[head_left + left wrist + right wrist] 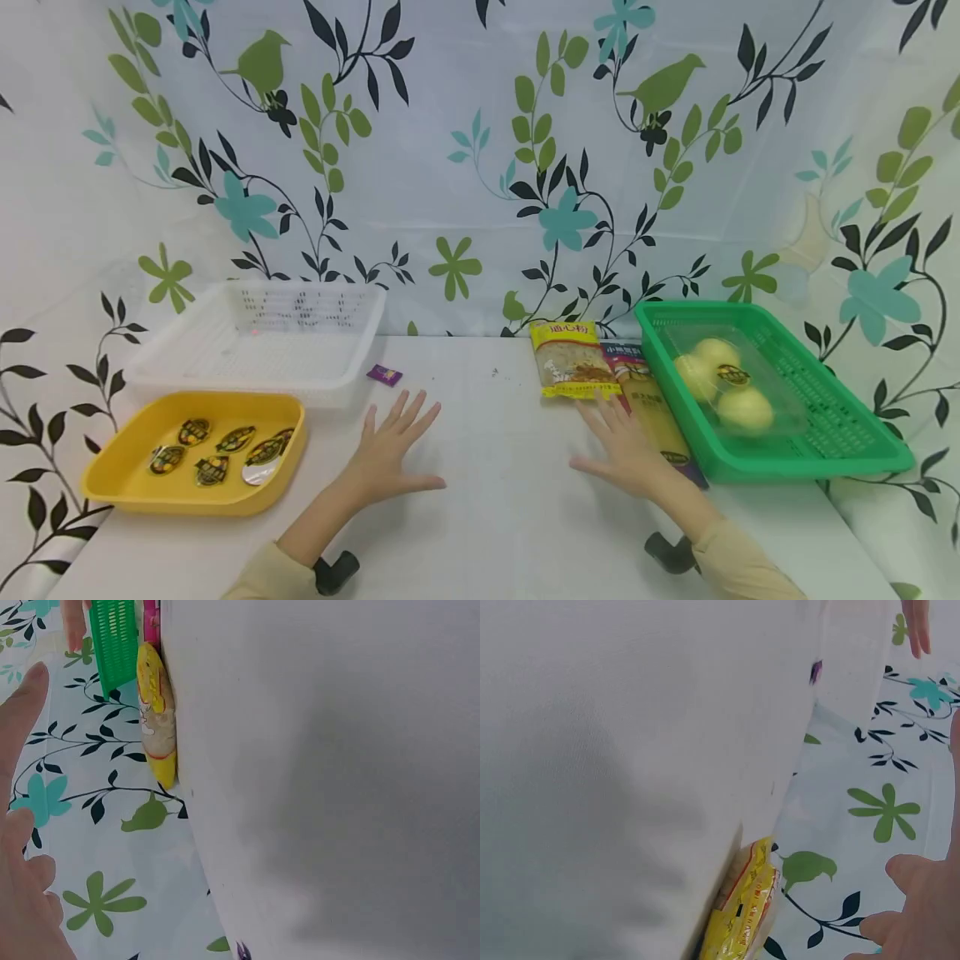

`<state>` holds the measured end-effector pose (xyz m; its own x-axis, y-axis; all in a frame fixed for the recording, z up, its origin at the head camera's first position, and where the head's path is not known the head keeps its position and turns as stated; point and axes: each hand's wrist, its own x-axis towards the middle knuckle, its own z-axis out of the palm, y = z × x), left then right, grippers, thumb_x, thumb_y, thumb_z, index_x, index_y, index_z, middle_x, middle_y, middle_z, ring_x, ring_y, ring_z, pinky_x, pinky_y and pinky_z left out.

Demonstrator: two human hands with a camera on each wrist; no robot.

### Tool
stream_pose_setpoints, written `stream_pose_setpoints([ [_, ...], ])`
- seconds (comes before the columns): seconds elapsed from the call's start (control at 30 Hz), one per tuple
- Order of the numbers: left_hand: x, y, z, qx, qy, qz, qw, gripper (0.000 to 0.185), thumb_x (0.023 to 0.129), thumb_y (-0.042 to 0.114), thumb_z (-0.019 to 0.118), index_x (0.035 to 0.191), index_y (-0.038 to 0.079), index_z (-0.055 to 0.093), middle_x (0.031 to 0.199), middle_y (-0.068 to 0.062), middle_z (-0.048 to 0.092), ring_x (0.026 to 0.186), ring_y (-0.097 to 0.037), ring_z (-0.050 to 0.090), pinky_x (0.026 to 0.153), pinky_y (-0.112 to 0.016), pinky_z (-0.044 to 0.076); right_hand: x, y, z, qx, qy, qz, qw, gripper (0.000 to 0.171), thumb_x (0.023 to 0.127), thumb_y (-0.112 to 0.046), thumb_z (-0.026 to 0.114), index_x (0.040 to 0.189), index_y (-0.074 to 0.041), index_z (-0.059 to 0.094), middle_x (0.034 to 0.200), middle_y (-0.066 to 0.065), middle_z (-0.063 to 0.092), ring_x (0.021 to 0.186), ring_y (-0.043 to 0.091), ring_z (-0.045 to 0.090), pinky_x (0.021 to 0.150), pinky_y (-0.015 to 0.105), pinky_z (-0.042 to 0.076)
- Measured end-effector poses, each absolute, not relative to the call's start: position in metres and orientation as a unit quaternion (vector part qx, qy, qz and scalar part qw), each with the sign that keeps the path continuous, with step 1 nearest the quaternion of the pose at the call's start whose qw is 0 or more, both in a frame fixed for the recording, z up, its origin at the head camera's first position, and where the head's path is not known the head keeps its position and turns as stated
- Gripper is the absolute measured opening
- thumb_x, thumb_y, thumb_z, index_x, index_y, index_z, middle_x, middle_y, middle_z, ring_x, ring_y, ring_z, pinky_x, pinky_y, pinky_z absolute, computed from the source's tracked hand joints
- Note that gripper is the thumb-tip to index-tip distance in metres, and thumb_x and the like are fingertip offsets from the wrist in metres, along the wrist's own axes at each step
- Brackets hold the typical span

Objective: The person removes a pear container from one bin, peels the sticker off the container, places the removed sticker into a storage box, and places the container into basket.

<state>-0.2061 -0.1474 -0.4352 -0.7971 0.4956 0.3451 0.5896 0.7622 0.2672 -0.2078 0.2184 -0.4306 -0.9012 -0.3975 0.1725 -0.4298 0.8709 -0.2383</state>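
My left hand (387, 457) hovers over the white table with its fingers spread, holding nothing. A small purple packet (385, 375) lies just beyond its fingertips. My right hand (624, 446), also spread and holding nothing, is over the table at the right. Its fingertips overlap the lower edge of a yellow food bag (576, 360) in the head view. Beside that bag lies a long purple and gold packet (651, 400), partly covered by the hand. In the right wrist view the yellow bag (742, 904) sits below and left of the hand.
A yellow tray (187, 498) with several dark-labelled items stands at the left, before a white basket (247, 379). At the right, a green basket (840, 400) holds a clear pack of pale round items (744, 410). A patterned curtain (465, 167) hangs behind the table.
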Motion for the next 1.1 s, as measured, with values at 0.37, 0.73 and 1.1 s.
stream_pose_setpoints([
  [0.37,-0.210,-0.098,-0.421,-0.308,-0.886,-0.304,0.166,0.099,0.064,0.049,0.075,0.142,0.013,0.026,0.144,-0.007,0.023,0.132,-0.022,0.012,0.099,-0.056,0.008,-0.204,0.235,-0.426,0.196,-0.961,0.179,0.076,0.086,0.081,-0.055,0.055,0.139,0.001,0.025,0.142,0.027,0.013,0.128,0.045,0.004,0.096,0.060,0.011],
  [0.73,-0.213,-0.064,-0.418,-0.238,-0.857,-0.434,0.142,0.093,0.067,0.043,0.076,0.141,0.016,0.028,0.143,0.002,0.025,0.131,-0.013,0.017,0.099,-0.049,0.021,-0.198,0.269,-0.400,0.183,-0.943,0.251,0.123,0.080,0.086,-0.034,0.057,0.138,0.009,0.013,0.139,0.031,0.013,0.126,0.049,0.004,0.095,0.062,0.007],
  [1.1,-0.211,-0.041,-0.421,-0.233,-0.826,-0.500,0.121,0.088,0.066,0.044,0.076,0.138,0.015,0.034,0.141,0.002,0.031,0.129,-0.012,0.022,0.098,-0.044,0.026,-0.191,0.306,-0.389,0.134,-0.915,0.346,0.161,0.071,0.093,-0.026,0.048,0.139,0.007,0.007,0.139,0.033,0.010,0.126,0.048,0.002,0.095,0.062,0.003],
])
